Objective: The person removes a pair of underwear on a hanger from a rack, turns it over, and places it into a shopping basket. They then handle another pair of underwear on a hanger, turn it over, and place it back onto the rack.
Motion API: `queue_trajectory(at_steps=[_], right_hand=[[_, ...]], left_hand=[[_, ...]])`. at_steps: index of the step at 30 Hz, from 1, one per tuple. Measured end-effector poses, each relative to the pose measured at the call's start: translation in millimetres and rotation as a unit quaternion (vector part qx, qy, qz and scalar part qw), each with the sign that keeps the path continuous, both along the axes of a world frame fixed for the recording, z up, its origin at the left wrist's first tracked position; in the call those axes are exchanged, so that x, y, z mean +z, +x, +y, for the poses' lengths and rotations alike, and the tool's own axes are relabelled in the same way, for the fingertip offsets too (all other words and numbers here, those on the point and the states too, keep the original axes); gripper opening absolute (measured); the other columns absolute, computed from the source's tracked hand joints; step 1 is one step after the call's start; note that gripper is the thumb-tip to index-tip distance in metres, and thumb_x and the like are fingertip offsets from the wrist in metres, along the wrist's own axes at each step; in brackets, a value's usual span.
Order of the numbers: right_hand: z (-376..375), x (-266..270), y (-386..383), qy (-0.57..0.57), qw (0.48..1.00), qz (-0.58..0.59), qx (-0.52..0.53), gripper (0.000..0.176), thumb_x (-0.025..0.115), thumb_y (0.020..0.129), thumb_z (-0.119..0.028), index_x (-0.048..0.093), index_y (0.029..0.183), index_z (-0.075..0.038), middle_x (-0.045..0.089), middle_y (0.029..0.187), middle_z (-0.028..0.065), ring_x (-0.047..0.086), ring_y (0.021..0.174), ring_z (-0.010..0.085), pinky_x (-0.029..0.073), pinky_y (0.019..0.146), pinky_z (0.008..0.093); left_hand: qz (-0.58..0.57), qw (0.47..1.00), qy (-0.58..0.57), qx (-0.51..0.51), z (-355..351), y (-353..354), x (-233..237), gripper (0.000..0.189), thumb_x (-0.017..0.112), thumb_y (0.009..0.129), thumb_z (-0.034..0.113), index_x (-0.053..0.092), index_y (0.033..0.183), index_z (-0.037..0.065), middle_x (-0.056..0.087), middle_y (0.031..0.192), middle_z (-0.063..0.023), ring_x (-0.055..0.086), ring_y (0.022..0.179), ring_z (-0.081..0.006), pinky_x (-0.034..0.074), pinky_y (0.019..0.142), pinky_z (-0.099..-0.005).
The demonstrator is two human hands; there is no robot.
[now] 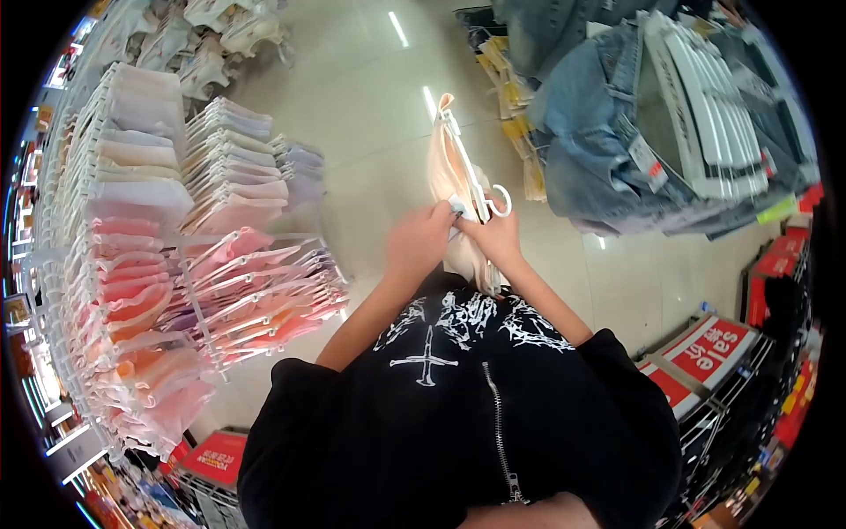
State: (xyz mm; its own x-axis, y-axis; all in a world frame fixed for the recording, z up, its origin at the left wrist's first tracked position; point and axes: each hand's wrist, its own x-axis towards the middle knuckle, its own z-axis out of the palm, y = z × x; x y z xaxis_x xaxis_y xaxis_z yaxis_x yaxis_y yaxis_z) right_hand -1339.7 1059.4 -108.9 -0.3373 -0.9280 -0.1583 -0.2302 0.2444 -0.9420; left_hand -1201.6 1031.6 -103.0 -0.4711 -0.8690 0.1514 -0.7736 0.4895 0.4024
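Note:
A pale peach garment point(448, 167) hangs from a white clothes hanger point(467, 163), held out in front of my body. The hanger's hook points right. My left hand point(421, 236), slightly blurred, is closed on the garment near its middle, by a small whitish piece with a dark spot that I cannot make out. On the other side, my right hand point(498, 236) grips the hanger and cloth just below the hook. The thumbs of both hands come close together. Folds of the garment hang down between my wrists, towards my black top.
At left, racks hold rows of white, pink and orange garments point(132, 291) on hangers. Denim clothing point(582, 115) hangs on a rack at upper right. Red sale signs point(709, 353) stand at lower right, and another red sign point(216, 458) at lower left. Tiled floor point(352, 106) runs between.

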Motion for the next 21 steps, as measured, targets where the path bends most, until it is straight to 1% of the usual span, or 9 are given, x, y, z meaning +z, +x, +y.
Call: queue_trajectory(at_steps=[3,5,8,11,14,16,17,18,21], right_hand=[[-42,-2,-1,-0.021,0.997,-0.063,0.029,0.026,0.07,0.063,-0.009,0.06,0.085,0.003,0.062,0.072,0.005,0.054,0.065,0.0072,0.044,0.06,0.0232],[-75,-11,-2,-0.027,0.997,-0.056,0.04,0.022,0.069,0.064,-0.006,0.06,0.082,0.003,0.062,0.071,0.0049,0.055,0.065,0.007,0.044,0.059,0.0229],[-133,-12,0,-0.032,0.998,-0.025,0.053,0.019,0.066,0.066,-0.007,0.06,0.082,0.002,0.062,0.068,0.0065,0.055,0.062,0.0082,0.045,0.057,0.0246],[-194,-8,8,-0.024,0.998,-0.016,0.059,0.019,0.063,0.068,-0.01,0.061,0.083,0.001,0.062,0.068,0.0112,0.057,0.06,0.0122,0.045,0.057,0.0281],[-260,1,19,-0.021,0.996,0.031,0.078,0.017,0.06,0.068,-0.008,0.061,0.083,0.001,0.062,0.069,0.014,0.059,0.06,0.0183,0.045,0.058,0.029],[-297,-3,25,-0.042,0.993,0.055,0.097,0.017,0.059,0.069,-0.007,0.062,0.084,0.001,0.062,0.069,0.0154,0.06,0.061,0.0234,0.045,0.058,0.0296],[-309,-5,30,-0.049,0.99,0.068,0.109,0.017,0.059,0.069,-0.006,0.062,0.084,0.0,0.062,0.07,0.0162,0.061,0.062,0.026,0.046,0.058,0.0299],[-323,-6,35,-0.054,0.991,0.041,0.119,0.015,0.061,0.067,-0.001,0.062,0.081,0.002,0.065,0.072,0.0075,0.057,0.066,0.0066,0.046,0.06,0.0234],[-364,-1,53,-0.048,0.986,0.019,0.156,0.015,0.061,0.067,0.001,0.062,0.082,0.002,0.066,0.075,0.0085,0.06,0.067,0.0084,0.047,0.061,0.0238]], left_hand=[[0.005,1.0,-0.006,0.024,-35,1,-9,0.016,0.047,0.084,0.024,0.055,0.09,0.011,0.057,0.075,-0.0095,0.057,0.066,-0.0302,0.045,0.054,-0.0397],[0.019,0.999,0.003,0.046,-64,-1,-9,0.018,0.047,0.084,0.024,0.055,0.09,0.01,0.057,0.075,-0.0101,0.057,0.065,-0.0301,0.045,0.054,-0.039],[0.081,0.993,0.058,0.061,-117,-1,-14,0.019,0.045,0.085,0.022,0.056,0.091,0.008,0.058,0.076,-0.0127,0.057,0.064,-0.0296,0.044,0.053,-0.037],[0.192,0.966,0.159,0.07,-177,3,-29,0.023,0.043,0.088,0.024,0.055,0.094,0.005,0.059,0.07,-0.0097,0.056,0.059,-0.0262,0.043,0.053,-0.0342],[0.4,0.845,0.323,0.149,-234,7,-51,0.027,0.041,0.089,0.029,0.053,0.084,0.004,0.047,0.055,-0.0021,0.046,0.048,-0.0157,0.037,0.045,-0.0289],[0.511,0.653,0.528,0.181,-273,21,-32,0.029,0.041,0.09,0.031,0.049,0.079,0.006,0.037,0.053,0.0032,0.036,0.045,-0.0094,0.03,0.041,-0.0243],[0.553,0.53,0.614,0.19,-286,30,-19,0.03,0.041,0.09,0.033,0.048,0.076,0.007,0.032,0.051,0.0059,0.03,0.043,-0.0062,0.026,0.039,-0.022],[0.576,0.496,0.628,0.166,-299,36,-6,0.029,0.04,0.091,0.034,0.044,0.073,0.011,0.025,0.05,0.0072,0.021,0.041,-0.004,0.018,0.037,-0.0184],[0.604,0.431,0.65,0.163,-331,59,5,0.028,0.04,0.091,0.034,0.044,0.076,0.01,0.025,0.05,0.0072,0.021,0.04,-0.0044,0.018,0.036,-0.0183]])
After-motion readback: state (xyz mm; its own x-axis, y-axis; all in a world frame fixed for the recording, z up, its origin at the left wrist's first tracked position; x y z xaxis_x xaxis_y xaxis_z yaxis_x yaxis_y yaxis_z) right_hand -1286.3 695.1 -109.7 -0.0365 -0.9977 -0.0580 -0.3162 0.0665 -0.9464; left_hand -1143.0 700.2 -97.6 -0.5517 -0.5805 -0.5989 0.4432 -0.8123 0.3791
